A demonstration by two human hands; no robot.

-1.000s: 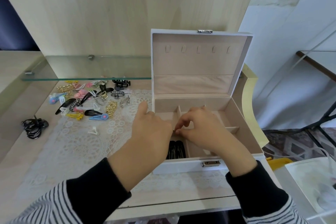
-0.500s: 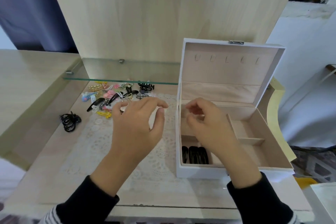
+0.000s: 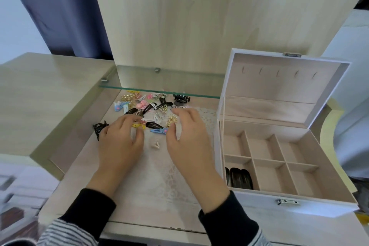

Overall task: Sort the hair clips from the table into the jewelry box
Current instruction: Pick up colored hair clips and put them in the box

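Note:
A pile of hair clips point(image 3: 151, 108) in black, gold, pink, blue, yellow and white lies on the table under a glass shelf. The white jewelry box point(image 3: 259, 199) stands open at the right, with black snap clips point(image 3: 239, 177) in its front left compartment. My left hand point(image 3: 121, 138) hovers palm down at the pile's near left edge, fingers spread over a yellow clip point(image 3: 137, 125). My right hand point(image 3: 189, 136) is spread beside a blue clip point(image 3: 158, 131) and a gold clip point(image 3: 172, 120). Neither hand holds anything.
A glass shelf point(image 3: 159, 88) overhangs the back of the pile. A black hair tie bundle point(image 3: 99, 127) lies left of my left hand. A small white clip point(image 3: 155, 144) sits between my hands on the lace mat point(image 3: 169, 181). A wooden panel rises behind.
Both hands have left the jewelry box and moved left to the clip pile. The view has shifted left, so the box now sits at the right.

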